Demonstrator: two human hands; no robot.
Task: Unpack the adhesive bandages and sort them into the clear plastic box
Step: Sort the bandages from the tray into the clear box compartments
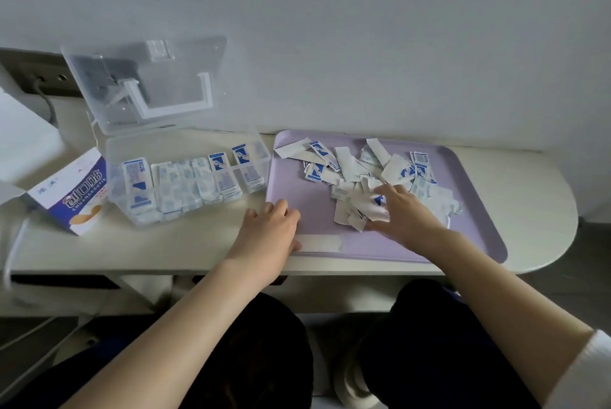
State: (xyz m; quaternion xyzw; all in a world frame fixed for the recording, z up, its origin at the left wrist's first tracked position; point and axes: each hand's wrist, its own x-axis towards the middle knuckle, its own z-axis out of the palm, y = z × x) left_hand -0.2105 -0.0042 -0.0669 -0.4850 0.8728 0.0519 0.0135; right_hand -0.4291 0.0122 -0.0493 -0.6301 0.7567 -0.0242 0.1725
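A lilac tray [476, 230] holds a loose pile of white-and-blue wrapped bandages [367, 174]. My right hand [405, 212] lies on the near side of that pile, fingers spread over the wrappers. Whether it pinches one I cannot tell. My left hand [269, 230] rests at the tray's left front corner with fingers loosely curled, holding nothing that I can see. A single pale bandage [322, 242] lies flat just right of it. The clear plastic box [186, 147] stands open to the left, its compartments filled with upright bandages, its lid [145, 81] leaning against the wall.
A blue-and-white bandage carton [71, 192] lies left of the box. A white box [23, 141] and a wall socket with a cable [44, 84] sit at the far left. The cream table's rounded end [542, 210] is on the right. My knees are under the table.
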